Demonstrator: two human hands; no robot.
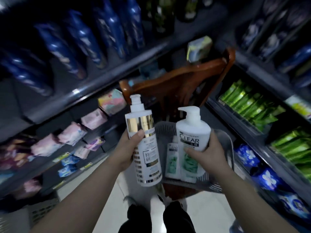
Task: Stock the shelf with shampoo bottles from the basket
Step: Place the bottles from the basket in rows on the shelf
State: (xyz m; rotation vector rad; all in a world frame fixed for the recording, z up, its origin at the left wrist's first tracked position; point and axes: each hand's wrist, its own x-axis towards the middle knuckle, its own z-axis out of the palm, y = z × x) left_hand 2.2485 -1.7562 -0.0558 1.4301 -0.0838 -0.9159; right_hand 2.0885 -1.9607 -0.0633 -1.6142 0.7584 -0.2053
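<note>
Grey perforated plastic basket (226, 142), left hand (129, 148) fingers (138, 137) curled round tall glossy white-and-gold pump bottle (148, 157) just left of the basket, right hand (207, 153) gripping rounded white pump bottle (191, 130) over the basket, smaller bottle (171, 158) inside.

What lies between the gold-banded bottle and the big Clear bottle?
Head view: a smaller Clear bottle, in the grey basket.

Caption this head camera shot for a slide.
Left hand holds a gold-banded pump bottle, right hand a white Clear bottle, at the grey basket between stocked shelves.
</note>
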